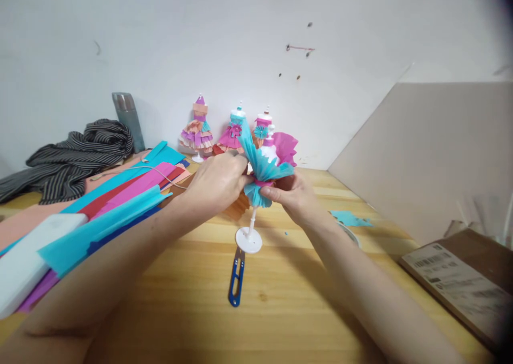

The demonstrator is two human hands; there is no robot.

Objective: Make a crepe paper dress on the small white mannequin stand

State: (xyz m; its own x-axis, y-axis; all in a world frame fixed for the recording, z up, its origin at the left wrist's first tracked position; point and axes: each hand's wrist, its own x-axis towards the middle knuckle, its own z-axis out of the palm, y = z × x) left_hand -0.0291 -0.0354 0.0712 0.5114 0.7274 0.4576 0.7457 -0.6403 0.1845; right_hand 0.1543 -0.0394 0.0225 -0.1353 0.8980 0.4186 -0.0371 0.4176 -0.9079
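Observation:
Both my hands hold a small white mannequin stand [249, 239] lifted and tilted over the wooden table [304, 310]. A pleated turquoise paper skirt [261, 166] is wrapped round its body, with a pink band at the waist. My left hand [216, 182] is closed, pinching the pleats on the left side. My right hand [292, 192] is closed too, thumb pressed on the skirt's lower bunch. A pink pleated paper piece [285, 146] shows just behind them. Blue thread snips [236, 278] lie on the table below the stand's round base.
Three dressed paper mannequins [197, 131] [234, 131] [262, 126] stand by the wall. Coloured crepe paper sheets [120, 198] and a white case [28, 260] lie at left, with striped cloth [76, 155] and a grey flask [128, 119]. A cardboard parcel [460, 284] sits at right, a turquoise scrap [349, 218] nearby.

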